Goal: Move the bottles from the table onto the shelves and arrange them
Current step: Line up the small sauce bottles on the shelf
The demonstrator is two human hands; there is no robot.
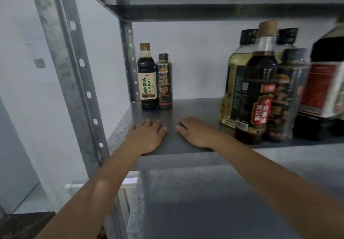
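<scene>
On the mid shelf, left hand & right hand rest flat, fingers relaxed, holding nothing, w/ two bottles far left & a bottle cluster at right: shelving prob. mostly done; table out of view.

There are two left bottles, at least five right bottles, a left hand, a right hand.

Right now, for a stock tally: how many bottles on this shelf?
7: cream-labelled soy sauce and black-capped bottle back left; at right, oil bottle, tan-capped bottle, clear-sided bottle, red-labelled bottle, dark cap behind. Others may be hidden.
</scene>
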